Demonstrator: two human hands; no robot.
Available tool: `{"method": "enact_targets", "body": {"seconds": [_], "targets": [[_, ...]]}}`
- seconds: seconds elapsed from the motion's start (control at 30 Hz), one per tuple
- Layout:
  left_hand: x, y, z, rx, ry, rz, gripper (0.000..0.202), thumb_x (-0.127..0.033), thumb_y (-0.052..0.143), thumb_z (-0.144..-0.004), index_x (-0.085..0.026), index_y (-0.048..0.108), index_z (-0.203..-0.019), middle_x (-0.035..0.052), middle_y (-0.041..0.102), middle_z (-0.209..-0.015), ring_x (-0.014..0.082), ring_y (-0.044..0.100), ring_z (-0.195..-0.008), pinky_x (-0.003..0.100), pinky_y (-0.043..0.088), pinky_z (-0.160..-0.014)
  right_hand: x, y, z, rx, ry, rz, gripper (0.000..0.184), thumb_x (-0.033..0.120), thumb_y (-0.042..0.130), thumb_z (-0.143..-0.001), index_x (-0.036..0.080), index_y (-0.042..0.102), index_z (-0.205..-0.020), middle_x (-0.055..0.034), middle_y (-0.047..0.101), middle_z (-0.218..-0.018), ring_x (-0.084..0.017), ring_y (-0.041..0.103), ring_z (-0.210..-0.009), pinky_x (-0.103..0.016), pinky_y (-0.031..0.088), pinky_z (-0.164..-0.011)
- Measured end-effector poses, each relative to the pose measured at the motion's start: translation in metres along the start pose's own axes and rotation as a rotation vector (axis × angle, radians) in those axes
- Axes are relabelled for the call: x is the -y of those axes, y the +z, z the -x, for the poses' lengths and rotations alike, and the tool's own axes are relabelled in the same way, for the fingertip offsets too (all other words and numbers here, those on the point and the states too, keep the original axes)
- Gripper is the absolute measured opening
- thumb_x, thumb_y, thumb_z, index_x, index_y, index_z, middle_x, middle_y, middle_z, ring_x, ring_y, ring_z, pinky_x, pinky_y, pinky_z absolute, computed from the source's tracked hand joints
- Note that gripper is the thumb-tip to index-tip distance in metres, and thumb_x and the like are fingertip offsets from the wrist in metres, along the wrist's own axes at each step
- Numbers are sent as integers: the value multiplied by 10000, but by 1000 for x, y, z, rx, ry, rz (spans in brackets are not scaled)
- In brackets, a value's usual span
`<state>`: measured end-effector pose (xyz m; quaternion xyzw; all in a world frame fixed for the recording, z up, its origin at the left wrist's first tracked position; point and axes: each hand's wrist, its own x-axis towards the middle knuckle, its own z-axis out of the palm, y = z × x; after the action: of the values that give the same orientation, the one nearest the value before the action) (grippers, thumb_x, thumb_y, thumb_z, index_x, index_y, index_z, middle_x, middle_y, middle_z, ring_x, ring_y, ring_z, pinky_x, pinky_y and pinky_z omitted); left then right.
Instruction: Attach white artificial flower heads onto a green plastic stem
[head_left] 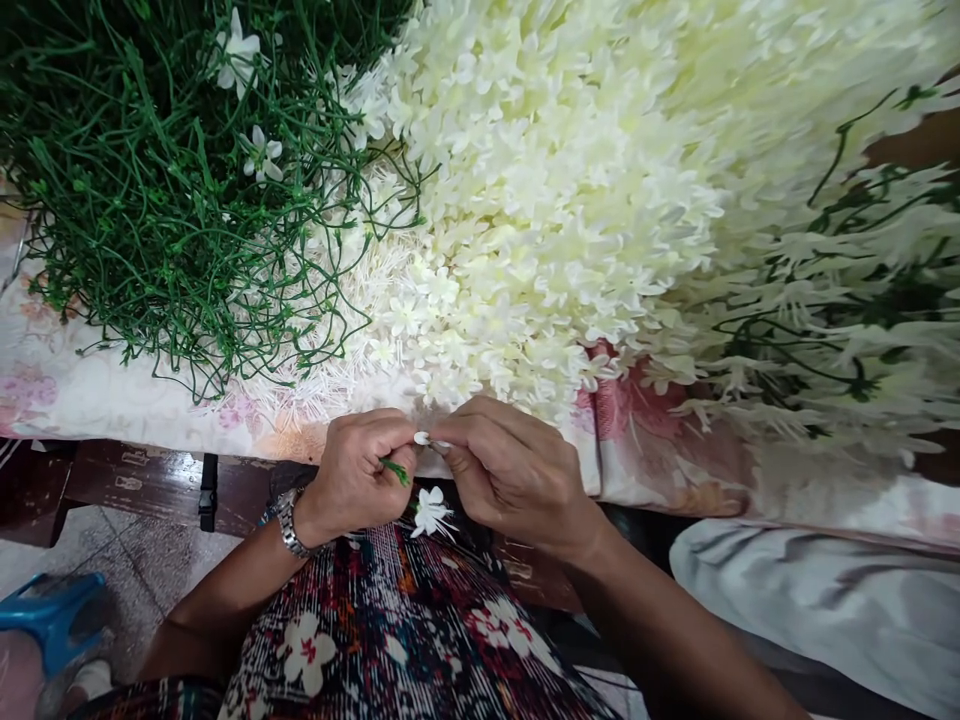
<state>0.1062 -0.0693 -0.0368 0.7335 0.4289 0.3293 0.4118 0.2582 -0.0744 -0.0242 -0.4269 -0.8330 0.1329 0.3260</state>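
My left hand [366,472] is closed, with a green artificial stem [394,471] poking out between its fingers. Its thumb and forefinger meet a small white piece [421,438]. From the other side, my right hand [517,472] pinches at this white piece; its exact shape is partly hidden by the fingertips. Just below, between both hands, hangs a white artificial flower [433,512] with thin white stamens. How it joins the stem is hidden behind my left hand. Both hands are in front of the table edge, above my lap.
Green stems [165,200] are heaped at the left, beside a big pile of cream-white petals [540,180]. Thin white stamens [315,350] lie between them. Finished-looking white flowers [832,300] spread at the right, near another person's grey-clothed leg [810,600]. A blue stool [56,615] stands lower left.
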Motion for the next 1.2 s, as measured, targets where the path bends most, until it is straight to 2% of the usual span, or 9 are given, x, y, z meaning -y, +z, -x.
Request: {"method": "enact_targets", "body": {"seconds": [0.2, 0.37, 0.6, 0.7, 0.87, 1.03, 1.2], "targets": [[0, -2, -1, 33, -16, 51, 235, -79, 424, -699, -146, 370, -481, -44, 279, -483, 62, 296, -475, 212, 246, -457, -4, -1, -1, -33, -42, -17, 148, 27, 471, -693, 144, 512, -774, -25, 527, -617, -109, 480, -611, -230, 415, -529], [-2, -6, -4, 57, -33, 108, 257, -100, 428, -728, -143, 381, -479, -45, 288, -484, 59, 298, -478, 204, 260, -459, -7, -3, 1, -3, -38, -63, 152, 47, 467, -710, 164, 506, -799, -24, 530, -643, -109, 491, -631, -234, 421, -544], [-7, -7, -6, 12, -27, 136, 200, -86, 424, -705, -143, 448, -516, -41, 344, -479, 58, 330, -471, 193, 280, -450, -7, -5, -1, 7, -69, -56, 193, 18, 465, -684, 173, 487, -796, -23, 528, -656, -108, 473, -619, -241, 423, -544], [-6, -7, -6, 14, -26, 121, 192, -84, 423, -699, -145, 457, -520, -44, 327, -473, 60, 314, -466, 198, 270, -447, -6, -3, -1, 13, -62, -55, 173, 27, 446, -693, 170, 490, -779, -21, 515, -632, -108, 471, -612, -238, 420, -533], [-4, -8, -5, 10, -29, 126, 192, -89, 420, -701, -139, 458, -519, -38, 352, -486, 60, 333, -473, 196, 275, -448, -4, 2, -1, -29, -64, -49, 146, 25, 444, -692, 146, 498, -755, -25, 505, -606, -106, 463, -594, -237, 414, -518], [-3, -9, -4, -8, -42, 166, 154, -125, 435, -733, -130, 524, -608, -26, 423, -527, 60, 381, -489, 186, 313, -461, -3, -1, -1, -21, -35, -92, 157, 41, 494, -701, 129, 522, -828, -47, 560, -695, -105, 505, -662, -231, 445, -581], [-4, -9, -2, -44, -5, 147, 151, -147, 456, -736, -134, 512, -596, -31, 401, -517, 62, 365, -489, 186, 305, -461, -4, -7, -1, -7, -19, -72, 191, 86, 488, -735, 155, 515, -911, -32, 594, -744, -100, 534, -697, -223, 460, -620]]}}
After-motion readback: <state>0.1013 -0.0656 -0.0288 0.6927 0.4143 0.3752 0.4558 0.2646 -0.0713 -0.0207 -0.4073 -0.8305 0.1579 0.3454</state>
